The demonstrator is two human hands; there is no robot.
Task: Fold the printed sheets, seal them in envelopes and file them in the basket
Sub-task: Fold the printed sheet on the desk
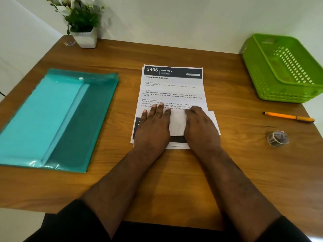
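Observation:
A stack of printed sheets [172, 88] lies at the middle of the wooden table, its top page headed "3406 BEDROOM". The near end of the top sheet is folded up, showing its white back [177, 122]. My left hand [153, 126] presses flat on the left part of that fold, fingers straight. My right hand [201, 124] rests on the right part of the fold, fingers bent at the fold's edge. A green plastic basket [262, 74] stands empty at the far right. Envelopes are not plainly in view.
A teal plastic folder [57, 117] lies at the left. An orange pen [288, 117] and a roll of clear tape [277, 138] sit at the right. A white pot with a plant [85, 38] stands at the far left corner.

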